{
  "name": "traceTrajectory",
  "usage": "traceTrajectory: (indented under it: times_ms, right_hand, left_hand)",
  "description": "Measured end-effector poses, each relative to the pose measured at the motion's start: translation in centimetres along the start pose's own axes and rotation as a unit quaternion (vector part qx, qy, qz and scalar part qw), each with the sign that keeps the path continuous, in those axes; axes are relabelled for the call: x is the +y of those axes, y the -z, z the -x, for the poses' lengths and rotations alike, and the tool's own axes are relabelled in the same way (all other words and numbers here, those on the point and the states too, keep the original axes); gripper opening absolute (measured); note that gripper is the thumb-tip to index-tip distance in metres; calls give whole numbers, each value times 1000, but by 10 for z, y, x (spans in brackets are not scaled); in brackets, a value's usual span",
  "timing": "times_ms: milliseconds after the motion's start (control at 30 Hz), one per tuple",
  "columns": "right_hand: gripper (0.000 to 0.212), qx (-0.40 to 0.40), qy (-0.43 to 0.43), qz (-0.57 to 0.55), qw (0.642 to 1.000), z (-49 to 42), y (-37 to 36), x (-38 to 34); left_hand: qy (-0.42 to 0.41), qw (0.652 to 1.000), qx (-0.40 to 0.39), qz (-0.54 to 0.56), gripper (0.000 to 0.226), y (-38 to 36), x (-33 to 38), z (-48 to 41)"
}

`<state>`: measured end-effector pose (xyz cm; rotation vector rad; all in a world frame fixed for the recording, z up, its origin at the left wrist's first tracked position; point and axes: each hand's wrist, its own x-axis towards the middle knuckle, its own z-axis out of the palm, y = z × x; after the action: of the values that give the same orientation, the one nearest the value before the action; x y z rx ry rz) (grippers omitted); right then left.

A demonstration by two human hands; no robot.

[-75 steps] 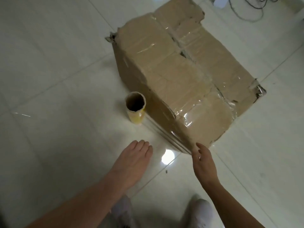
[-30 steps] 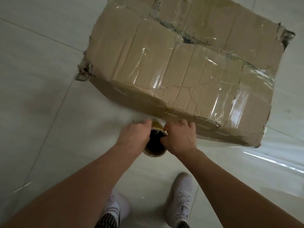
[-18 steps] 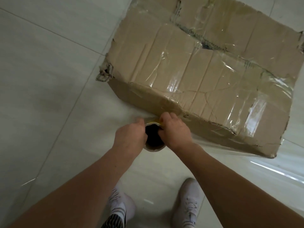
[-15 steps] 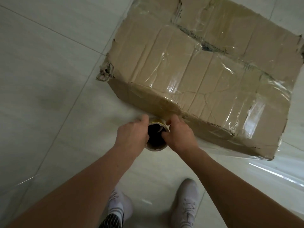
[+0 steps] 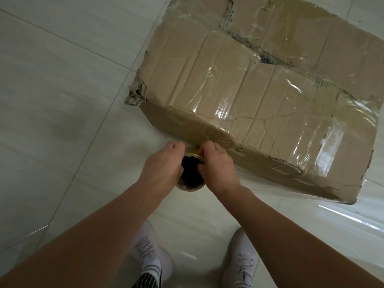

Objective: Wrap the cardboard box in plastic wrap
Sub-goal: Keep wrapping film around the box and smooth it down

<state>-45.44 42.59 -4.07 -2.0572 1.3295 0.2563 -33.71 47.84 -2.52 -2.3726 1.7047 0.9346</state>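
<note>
A large worn cardboard box [image 5: 259, 90] sits on the tiled floor, its top and near side covered in shiny clear film. In front of its near side stands the plastic wrap roll [image 5: 190, 185], an upright cardboard tube with a dark hollow core. My left hand [image 5: 164, 165] grips the tube's left side. My right hand [image 5: 218, 167] grips its right side, fingers curled over the rim. A sheet of clear plastic wrap [image 5: 332, 213] stretches from the roll along the box's lower right side and across the floor.
Pale glossy floor tiles [image 5: 52, 100] surround the box. My two feet in white shoes [image 5: 241, 260] stand just below the roll. The box's near left corner [image 5: 135, 94] is torn and ragged.
Both hands came together from open above the floor and took hold of the roll. Since then the roll has been carried leftward along the box's near side, trailing film to the right.
</note>
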Motion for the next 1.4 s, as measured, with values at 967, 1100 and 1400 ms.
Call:
traceTrajectory:
  times_ms: [967, 1100, 1400]
  right_hand:
    - [20, -3, -132, -120, 984, 2, 3, 7]
    - [18, 3, -71, -88, 994, -7, -1, -13]
    - [18, -7, 93, -25, 995, -35, -7, -58]
  left_hand:
    - [-143, 984, 19, -103, 26, 5, 5, -16]
    - [-83, 993, 7, -78, 21, 11, -11, -15]
    - [107, 988, 81, 75, 25, 12, -53, -3]
